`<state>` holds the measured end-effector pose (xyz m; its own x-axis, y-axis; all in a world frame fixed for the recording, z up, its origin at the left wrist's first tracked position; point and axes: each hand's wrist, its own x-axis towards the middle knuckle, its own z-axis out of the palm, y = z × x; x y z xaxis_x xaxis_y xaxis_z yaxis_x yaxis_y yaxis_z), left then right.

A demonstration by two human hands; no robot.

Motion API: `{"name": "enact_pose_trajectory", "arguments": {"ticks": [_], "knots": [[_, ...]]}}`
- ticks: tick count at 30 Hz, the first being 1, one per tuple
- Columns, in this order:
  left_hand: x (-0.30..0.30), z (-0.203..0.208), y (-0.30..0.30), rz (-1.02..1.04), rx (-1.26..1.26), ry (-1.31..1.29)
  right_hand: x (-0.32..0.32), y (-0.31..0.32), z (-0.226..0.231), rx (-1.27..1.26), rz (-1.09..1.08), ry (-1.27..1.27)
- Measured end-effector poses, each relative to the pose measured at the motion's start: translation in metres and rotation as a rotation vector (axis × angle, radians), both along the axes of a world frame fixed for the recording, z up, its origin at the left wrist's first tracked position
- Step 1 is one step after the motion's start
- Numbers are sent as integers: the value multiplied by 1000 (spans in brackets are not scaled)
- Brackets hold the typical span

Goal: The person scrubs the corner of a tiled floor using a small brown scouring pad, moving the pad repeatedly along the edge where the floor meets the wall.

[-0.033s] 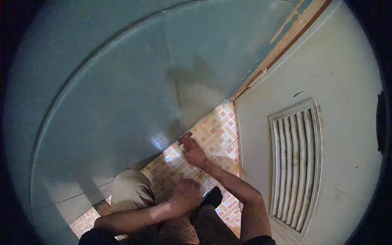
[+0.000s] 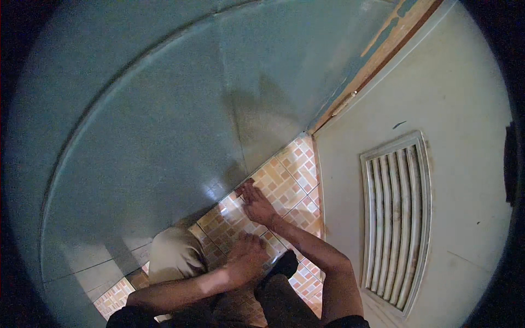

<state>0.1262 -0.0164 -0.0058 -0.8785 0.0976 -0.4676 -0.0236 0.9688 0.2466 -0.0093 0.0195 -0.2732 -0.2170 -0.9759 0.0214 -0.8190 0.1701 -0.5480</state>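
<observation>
A: Reaching forward with the right hand (image 2: 256, 201), spreading it flat and loose on the floor tiles (image 2: 284, 180) just below the centre of the frame, right at the foot of the green wall panel (image 2: 164, 136).

B: Gripping anything there?

A: Not gripping, only pressing on glazed tile. Curling the left hand (image 2: 247, 259) lower down, touching the same tiling. Hard telling whether closing on something or empty.

B: Judging the tiles, then: stiff, dense, glossy and likely slippery, probably chipping easily at the corners. Looking bedded fast, so offering no hold except along an edge or the joint by the wall.

A: Crouching low as well, tucking a khaki knee (image 2: 175, 254) at lower left and a dark shoe (image 2: 284, 265) just beside the left hand.

B: Working in a tight corner. Shiny orange-and-cream checks underfoot, catching a glare. Pale door (image 2: 465, 109) filling the right side, carrying a louvred vent (image 2: 396, 218). Worn wooden frame (image 2: 383, 49) running towards the upper right.
</observation>
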Motion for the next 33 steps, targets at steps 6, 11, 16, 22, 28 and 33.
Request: {"name": "enact_pose_trajectory", "arguments": {"ticks": [6,11,16,22,28,33], "knots": [[12,-5,-12,40,-27,166,-17,-1,25,131,194,270],[20,-3,-10,-186,137,115,-57,5,31,142,106,404],[2,0,-5,43,196,-125,-104,8,17,132,-272,515],[14,-15,-1,-24,154,39,-93,-16,16,171,-353,509],[9,-1,-4,-20,165,-47,-11,-28,22,-77,-71,479],[16,-8,0,-126,6,108,6,-24,17,-61,100,341]]}}
